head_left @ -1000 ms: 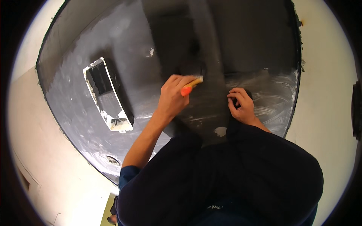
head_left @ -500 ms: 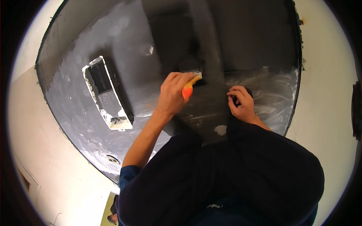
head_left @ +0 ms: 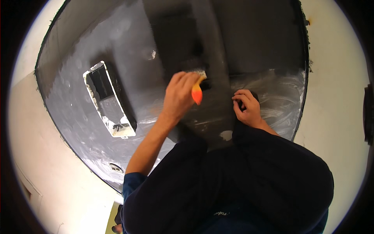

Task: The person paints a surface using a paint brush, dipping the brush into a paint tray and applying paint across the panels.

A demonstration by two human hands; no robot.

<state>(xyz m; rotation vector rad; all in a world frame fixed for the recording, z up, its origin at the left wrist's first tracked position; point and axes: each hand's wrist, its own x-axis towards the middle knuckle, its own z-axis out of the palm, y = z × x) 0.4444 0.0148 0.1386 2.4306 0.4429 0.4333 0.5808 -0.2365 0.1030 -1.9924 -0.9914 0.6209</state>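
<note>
My left hand point(head_left: 180, 93) is closed around a paintbrush point(head_left: 198, 91) with a yellow and orange-red handle. The brush's pale ferrule lies by the fingers, and its bristle end is over the dark coated floor point(head_left: 175, 50). My right hand point(head_left: 248, 108) rests by my right knee with its fingers curled toward the thumb. Dark shade lies inside and behind those fingers, so I cannot make out whether they hold anything.
A white-rimmed rectangular box point(head_left: 111, 99) with black coating inside is at the left. A round drain point(head_left: 115, 167) sits near the lower-left edge. Pale walls point(head_left: 335, 97) border the floor, and a pale patch point(head_left: 226, 135) shows between my knees.
The brush and my left hand have shifted slightly, and the handle's end now points more straight down toward me. My right hand stays by the knee. The whole view has moved a little.
</note>
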